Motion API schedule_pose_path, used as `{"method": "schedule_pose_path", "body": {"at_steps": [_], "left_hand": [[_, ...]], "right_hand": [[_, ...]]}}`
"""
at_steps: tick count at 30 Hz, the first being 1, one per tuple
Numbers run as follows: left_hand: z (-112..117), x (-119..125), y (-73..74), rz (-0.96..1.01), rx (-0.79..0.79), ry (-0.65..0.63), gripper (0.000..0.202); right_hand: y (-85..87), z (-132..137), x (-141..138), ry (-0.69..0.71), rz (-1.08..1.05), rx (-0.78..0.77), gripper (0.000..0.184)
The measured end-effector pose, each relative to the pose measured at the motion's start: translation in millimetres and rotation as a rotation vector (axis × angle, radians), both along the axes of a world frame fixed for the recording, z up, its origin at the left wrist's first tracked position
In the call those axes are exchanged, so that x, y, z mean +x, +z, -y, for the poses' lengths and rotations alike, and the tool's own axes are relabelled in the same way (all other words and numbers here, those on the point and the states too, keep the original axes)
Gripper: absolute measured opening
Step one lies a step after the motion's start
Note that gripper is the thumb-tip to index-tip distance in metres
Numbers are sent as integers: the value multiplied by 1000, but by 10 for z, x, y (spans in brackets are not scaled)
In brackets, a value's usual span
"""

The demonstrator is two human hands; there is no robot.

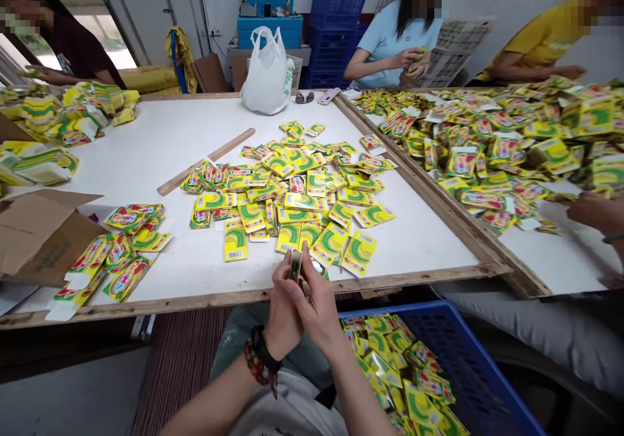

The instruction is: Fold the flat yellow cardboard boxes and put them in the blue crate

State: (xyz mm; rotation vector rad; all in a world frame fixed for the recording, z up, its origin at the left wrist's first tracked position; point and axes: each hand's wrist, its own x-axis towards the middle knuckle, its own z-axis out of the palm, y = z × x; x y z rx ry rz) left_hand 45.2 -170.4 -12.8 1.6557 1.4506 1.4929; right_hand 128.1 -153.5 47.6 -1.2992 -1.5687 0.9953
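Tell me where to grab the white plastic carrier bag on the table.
Take the white plastic carrier bag by its two looped handles, coming from above. They stand up at the top of the bag, which sits upright and bulging on the far part of the white table, so they look like the easiest hold.

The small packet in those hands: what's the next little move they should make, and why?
Probably lower the small packet, pinched by the left hand and right hand, into the blue crate beside them. It already holds many similar yellow-and-green packets and sits within easy reach.
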Motion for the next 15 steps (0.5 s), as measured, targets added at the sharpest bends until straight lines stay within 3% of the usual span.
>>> {"method": "schedule_pose_path", "body": {"at_steps": [3, 7, 12, 15], "left_hand": [[47, 18, 69, -137, -26, -90, 62], [-12, -7, 155, -146, -15, -113, 67], [-120, -24, 66, -162, 98, 5, 67], [-124, -20, -19, -189, 249, -38, 58]], "right_hand": [[-105, 2, 216, 27, -137, -39, 56], [-173, 7, 298, 26, -515, -295, 47], [-99, 34, 125, -225, -807, -493, 46], [-63, 48, 86, -222, -830, -529, 42]]}}
